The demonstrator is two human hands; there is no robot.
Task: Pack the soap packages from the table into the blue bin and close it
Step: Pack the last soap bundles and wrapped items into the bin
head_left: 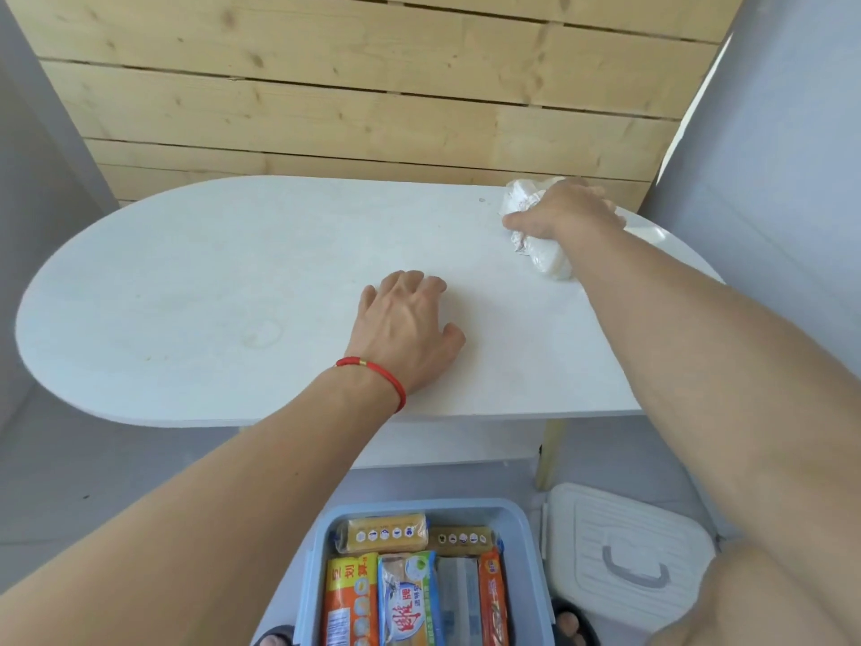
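Observation:
A white soap package point(540, 247) in clear wrap lies at the far right of the white oval table point(186, 282). My right hand point(566, 212) is closed over its top, thumb on the near side. Resting flat on the tabletop near the front edge is my left hand point(405, 328), fingers apart, holding nothing, a red cord on its wrist. Below the table on the floor stands the blue bin point(326, 529), lid off, with several soap packages point(405, 594) packed side by side inside. Its white lid point(624, 552) with a grey handle lies on the floor to the right of the bin.
A wooden plank wall point(372, 86) backs the table. Grey panels stand at left and right. A table leg point(550, 454) comes down just above the lid. My sandalled toes point(568, 622) show beside the bin.

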